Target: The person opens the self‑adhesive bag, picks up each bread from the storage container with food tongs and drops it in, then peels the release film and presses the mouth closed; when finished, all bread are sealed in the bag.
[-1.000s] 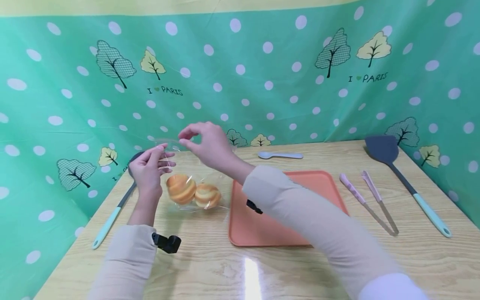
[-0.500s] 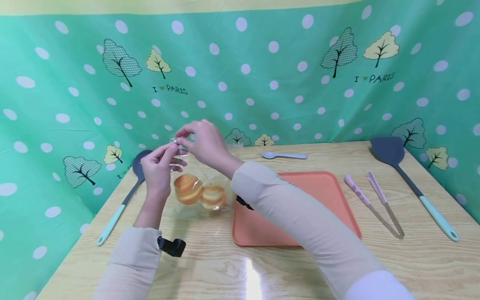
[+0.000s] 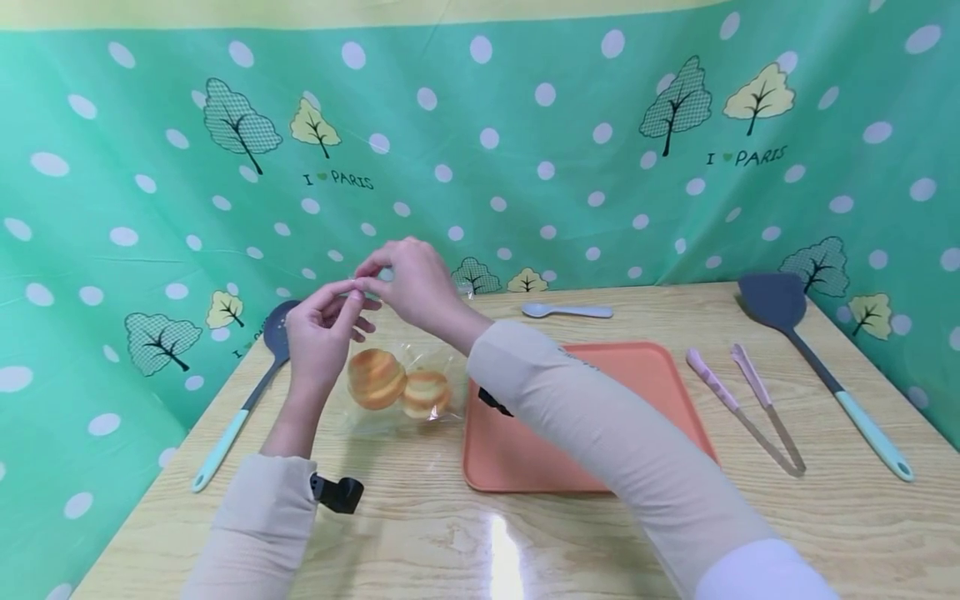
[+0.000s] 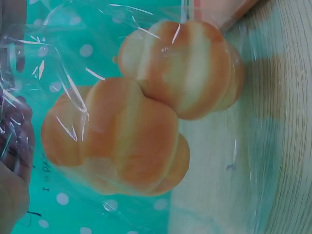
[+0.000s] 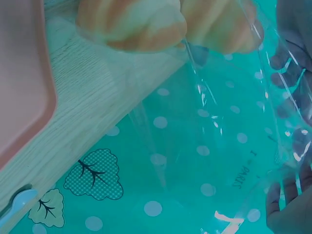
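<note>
A clear plastic bag (image 4: pixel 73 58) hangs from both hands, its lower part down by the wooden table. Inside it are two striped golden-brown bread rolls, a larger one (image 3: pixel 375 379) on the left and a smaller one (image 3: pixel 426 394) on the right. My left hand (image 3: pixel 322 333) pinches the bag's top edge between thumb and forefinger, its other fingers loosely bent. From the right, my right hand (image 3: pixel 416 283) pinches the same edge, and the fingertips of both hands meet. In the left wrist view, the rolls (image 4: pixel 122 136) show through the shiny film.
An orange tray (image 3: pixel 525 467) lies under my right forearm. A small spoon (image 3: pixel 566 311) is behind it. Tongs (image 3: pixel 750 408) and a dark turner (image 3: pixel 817 367) with a mint handle lie to the right; a slotted spoon (image 3: pixel 255 392) lies left. A patterned curtain (image 3: pixel 480 183) backs the table.
My left hand has moved right and up to my right hand, closing the gap between their fingertips at the bag's top edge. The right hand has hardly moved. The view has shifted slightly.
</note>
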A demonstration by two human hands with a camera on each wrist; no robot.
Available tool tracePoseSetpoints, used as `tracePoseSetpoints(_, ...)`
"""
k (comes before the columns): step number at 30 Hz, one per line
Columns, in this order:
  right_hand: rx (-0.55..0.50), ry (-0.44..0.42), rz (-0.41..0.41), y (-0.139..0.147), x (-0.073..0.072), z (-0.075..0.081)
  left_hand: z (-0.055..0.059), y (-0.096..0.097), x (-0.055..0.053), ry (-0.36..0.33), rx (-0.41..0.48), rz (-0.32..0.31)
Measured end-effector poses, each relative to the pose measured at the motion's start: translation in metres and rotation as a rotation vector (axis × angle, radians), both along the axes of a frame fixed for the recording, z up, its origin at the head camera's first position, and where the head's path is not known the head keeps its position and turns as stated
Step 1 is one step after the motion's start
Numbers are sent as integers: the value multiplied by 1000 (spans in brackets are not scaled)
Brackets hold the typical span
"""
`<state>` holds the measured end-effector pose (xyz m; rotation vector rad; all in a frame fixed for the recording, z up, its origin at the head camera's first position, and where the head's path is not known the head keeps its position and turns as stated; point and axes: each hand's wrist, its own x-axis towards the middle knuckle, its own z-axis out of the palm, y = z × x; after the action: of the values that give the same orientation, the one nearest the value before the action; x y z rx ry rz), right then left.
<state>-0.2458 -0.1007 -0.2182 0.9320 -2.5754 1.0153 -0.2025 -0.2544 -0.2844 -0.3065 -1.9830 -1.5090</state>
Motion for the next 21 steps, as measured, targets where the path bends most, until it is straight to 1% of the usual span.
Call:
tracePoseSetpoints(3, -18, 6, -3, 2, -1, 0, 0, -1, 0, 36, -97, 34)
tracePoseSetpoints(5, -35, 9, -9, 3, 0, 0, 1, 0, 0, 54, -145, 54)
tracePoseSetpoints(9, -29, 18, -23, 5, 1, 2, 3, 1, 1, 69, -190, 67)
tracePoseSetpoints(14, 95, 27, -32, 5, 2, 4, 4, 4, 1, 77, -203, 51)
tracePoseSetpoints(16, 126, 27, -33, 5, 2, 4, 3, 4, 1, 75, -202, 38)
tracePoseSetpoints(19, 111, 0, -31, 6, 3, 4, 2, 5, 1, 46, -152, 2)
tracePoseSetpoints(21, 81, -32, -28, 7, 3, 4, 2, 5, 2, 14, -96, -24)
